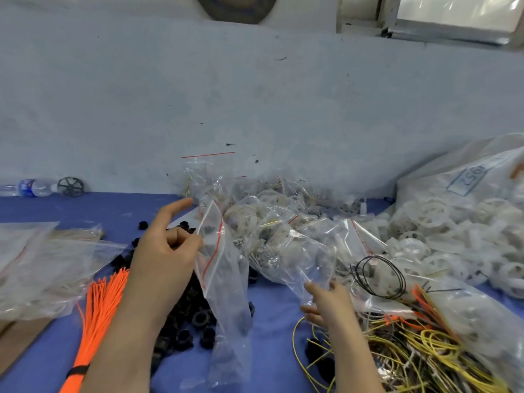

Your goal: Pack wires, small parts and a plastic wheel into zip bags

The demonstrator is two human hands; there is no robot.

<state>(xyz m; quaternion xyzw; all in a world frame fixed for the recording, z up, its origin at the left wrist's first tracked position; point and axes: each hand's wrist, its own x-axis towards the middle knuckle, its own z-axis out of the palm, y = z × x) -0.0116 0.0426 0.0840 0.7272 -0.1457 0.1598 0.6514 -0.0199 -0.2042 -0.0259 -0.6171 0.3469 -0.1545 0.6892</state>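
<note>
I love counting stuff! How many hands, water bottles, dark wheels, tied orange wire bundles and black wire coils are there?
Hands: 2, left hand pinching a zip bag, right hand
Water bottle: 1
Dark wheel: 1
Tied orange wire bundle: 1
Black wire coil: 1
Total: 6

Two hands are in view: the left hand [163,251] and the right hand [326,302]. The left hand pinches one zip bag [224,279]. Beyond both hands lies a heap of filled bags [272,222], too many and too overlapped to count. Under the left wrist sits a pile of black parts [184,321], also past counting. Left of the left arm lies one bundle of orange wires [96,316]. Right of the right hand are one coil of black wire [380,276] and a tangle of yellow wires [419,358]. Far left of the hands stand one bottle [28,188] and one dark wheel [71,186].
</note>
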